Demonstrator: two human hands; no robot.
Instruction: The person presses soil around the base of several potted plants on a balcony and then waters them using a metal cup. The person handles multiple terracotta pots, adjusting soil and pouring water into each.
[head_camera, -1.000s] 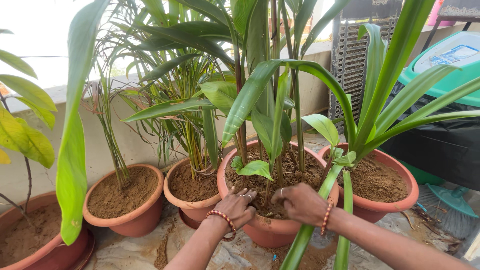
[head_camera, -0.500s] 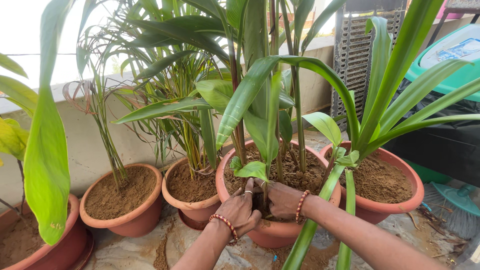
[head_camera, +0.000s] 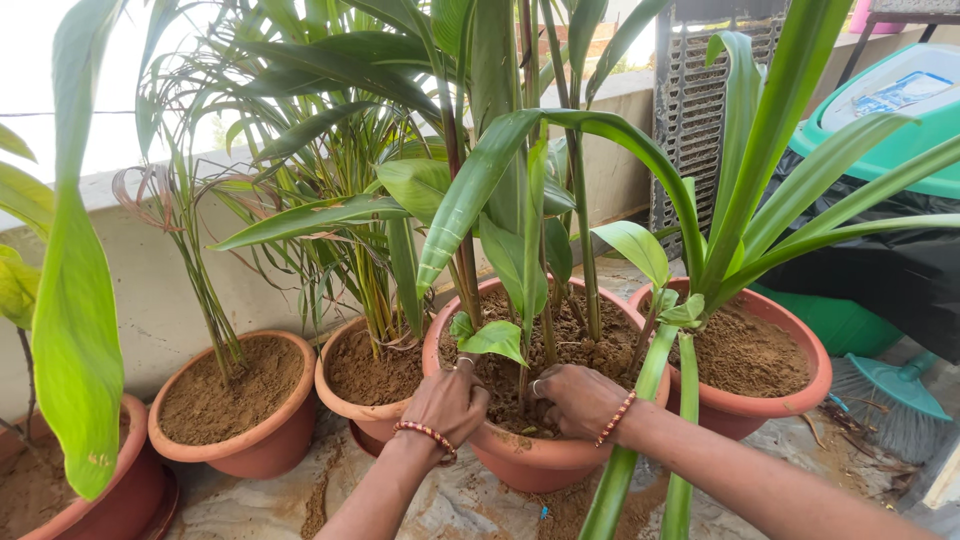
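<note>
Both hands are down in the soil (head_camera: 560, 360) of the middle terracotta pot (head_camera: 530, 462), close together on either side of a thin stem (head_camera: 523, 375) that rises from the near part of the pot. The left hand (head_camera: 447, 400) has its fingers curled, knuckles up, pressing into the earth just left of that stem; the grip is bunched rather than spread, though I cannot tell whether it pinches anything, since the fingertips are sunk in the soil. The right hand (head_camera: 577, 398) lies just right of the stem, its fingers bent and pushed into the soil too, a ring showing on one finger, and again what its grip closes on is hidden. Each wrist wears a beaded bracelet, the left one (head_camera: 425, 433) red and pale, the right one (head_camera: 617, 418) orange. A small broad leaf (head_camera: 492, 340) hangs just above the left hand. Tall dark stems and long green leaves rise from the pot's far half. Touching its right side stands another pot (head_camera: 775, 395) with strap leaves; to its left sit a smaller pot (head_camera: 352, 405) and then a wider one (head_camera: 235, 445), all on a soil-strewn stone floor (head_camera: 470, 500). A green-lidded bin (head_camera: 890, 110) stands at far right.
</note>
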